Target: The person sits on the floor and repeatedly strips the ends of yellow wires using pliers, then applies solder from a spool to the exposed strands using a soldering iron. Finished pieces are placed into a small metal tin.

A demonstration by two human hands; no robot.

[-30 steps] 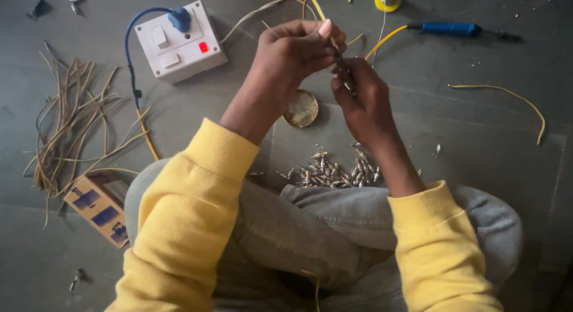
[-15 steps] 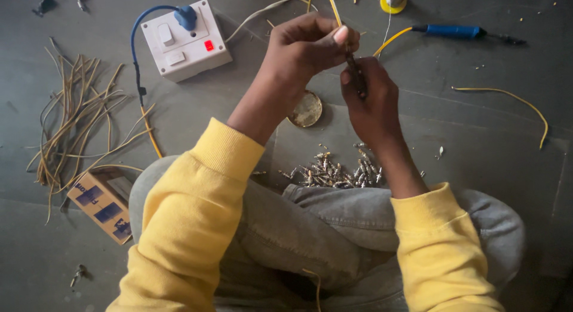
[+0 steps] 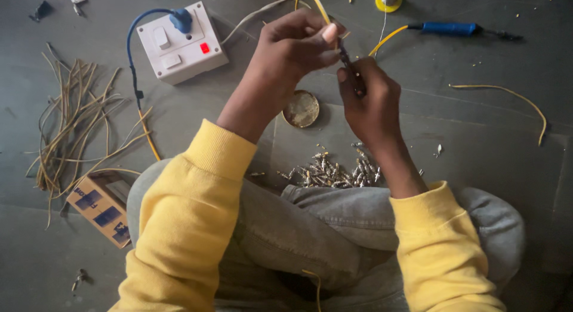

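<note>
Pinching thin metal pin (image 3: 349,64) upright, both hands, tip upward

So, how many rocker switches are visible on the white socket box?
3: on the white socket box, two white switches, upper left and lower left, and one red switch at right. None seems hidden.

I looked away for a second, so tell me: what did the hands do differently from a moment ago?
Very little. Both hands drifted slightly toward the top of the view: the left hand still pinches the yellow wire, and the right hand still grips the small dark piece between them. Nothing was picked up or let go. The white switch box, round tin and pile of metal bits lie as before.
</note>
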